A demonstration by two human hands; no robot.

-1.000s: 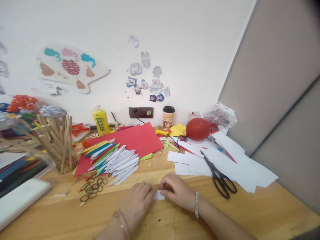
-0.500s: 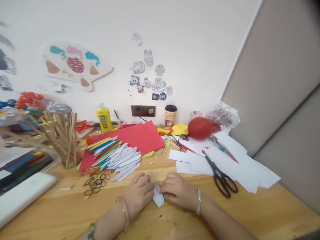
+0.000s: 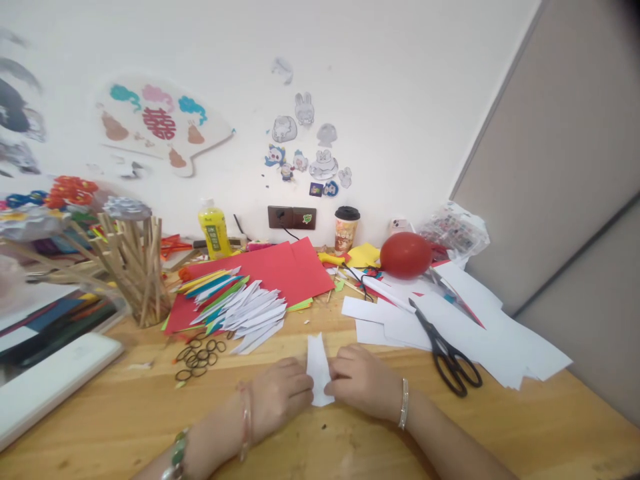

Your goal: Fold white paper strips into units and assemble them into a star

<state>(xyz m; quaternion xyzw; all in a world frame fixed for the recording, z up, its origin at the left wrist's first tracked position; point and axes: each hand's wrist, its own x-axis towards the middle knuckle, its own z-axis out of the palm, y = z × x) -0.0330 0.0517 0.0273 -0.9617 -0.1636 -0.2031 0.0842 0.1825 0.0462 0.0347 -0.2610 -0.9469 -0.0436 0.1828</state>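
A small folded piece of white paper (image 3: pixel 319 373) stands out between my hands near the front of the wooden table. My left hand (image 3: pixel 285 393) has its fingers curled and closed on the paper's left edge. From the other side, my right hand (image 3: pixel 357 380) pinches the right edge, its thumb low on the paper. The fingertips of both hands are partly hidden. Beyond my left hand lies a fanned pile of folded white paper strips (image 3: pixel 255 310), with coloured strips (image 3: pixel 213 293) beside it.
Black scissors (image 3: pixel 447 357) lie on white sheets (image 3: pixel 505 340) at the right. Black rubber rings (image 3: pixel 200 353) are scattered at left, near a jar of wooden sticks (image 3: pixel 135 280). Behind are red paper (image 3: pixel 300 273), a yellow bottle (image 3: pixel 214 230), a cup (image 3: pixel 346 230) and a red balloon (image 3: pixel 406 255).
More of the white paper now shows between my hands, its upper end uncovered. My left hand has shifted down and away from the top of the paper. The view has moved slightly.
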